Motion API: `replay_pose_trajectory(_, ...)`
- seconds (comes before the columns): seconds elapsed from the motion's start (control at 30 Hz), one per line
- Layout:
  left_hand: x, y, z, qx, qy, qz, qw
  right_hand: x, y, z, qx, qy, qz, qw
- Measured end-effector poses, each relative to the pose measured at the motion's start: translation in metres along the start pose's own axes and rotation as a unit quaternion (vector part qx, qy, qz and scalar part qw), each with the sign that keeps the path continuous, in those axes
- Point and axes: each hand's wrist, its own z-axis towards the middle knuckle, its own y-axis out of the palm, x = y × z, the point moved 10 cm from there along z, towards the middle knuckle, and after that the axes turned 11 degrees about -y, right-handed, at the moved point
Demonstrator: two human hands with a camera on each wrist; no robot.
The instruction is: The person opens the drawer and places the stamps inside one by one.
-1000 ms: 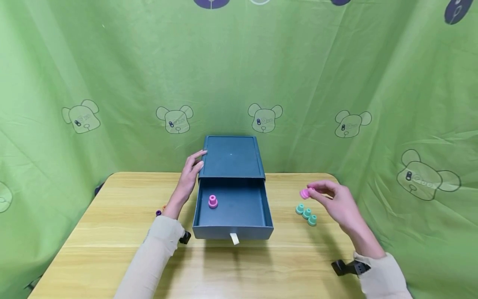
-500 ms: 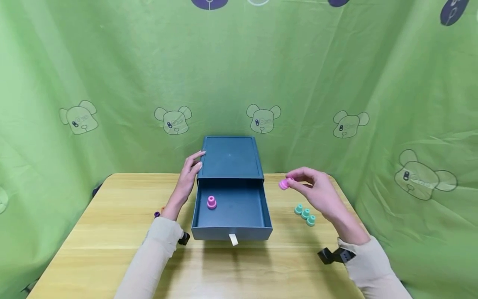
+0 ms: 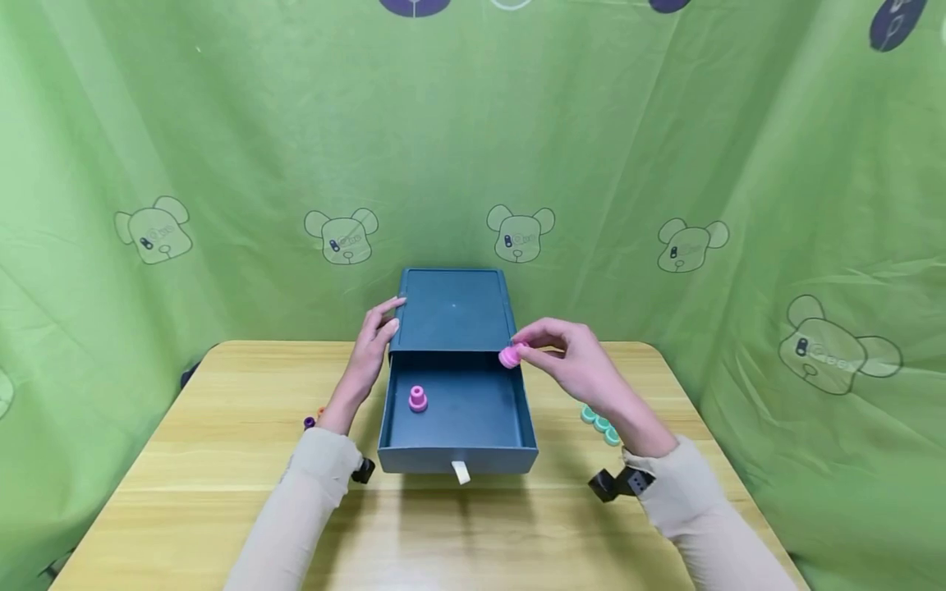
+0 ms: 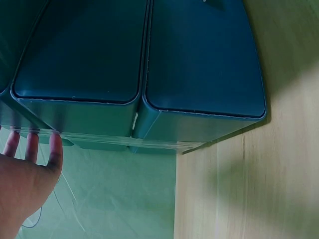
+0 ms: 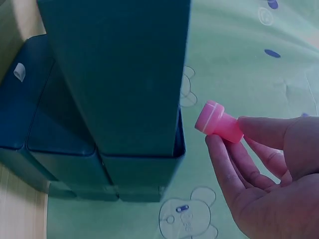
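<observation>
A dark blue drawer cabinet [image 3: 454,308] stands on the table with its top drawer [image 3: 458,461] pulled out. Inside that drawer, toward the left, a pink stepped plastic peg [image 3: 417,400] stands upright. My right hand [image 3: 584,365] pinches a second pink peg [image 3: 508,356] between thumb and fingers, by the drawer's back right corner in the head view. The right wrist view has this peg [image 5: 219,122] tilted, its wide base toward the cabinet. On the cabinet's left side rests my left hand [image 3: 369,349], its fingertips [image 4: 56,142] extended against the wall and holding nothing.
Several mint green pegs [image 3: 602,424] stand right of the cabinet, partly hidden by my right wrist. Left of it, a purple peg [image 3: 309,423] and an orange piece [image 3: 321,411] show beside my left forearm. A green curtain [image 3: 621,164] hangs around the wooden table [image 3: 199,460].
My right hand has carried the pink peg leftward and slightly up, from above the mint green pegs to the drawer's right side. My left hand has stayed on the cabinet.
</observation>
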Motion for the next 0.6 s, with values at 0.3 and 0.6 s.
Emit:
replay_pose_trajectory(0.3, 0.002, 0.0, 0.0, -0.003, 0.001, 0.003, 1.0, -0.015, 0.023, 0.018, -0.02, -0.018, 0.011, 1.0)
replay_pose_trajectory(0.6, 0.002, 0.0, -0.001, -0.005, -0.002, 0.003, 1.0, -0.016, 0.046, 0.029, -0.038, -0.033, 0.0, 0.999)
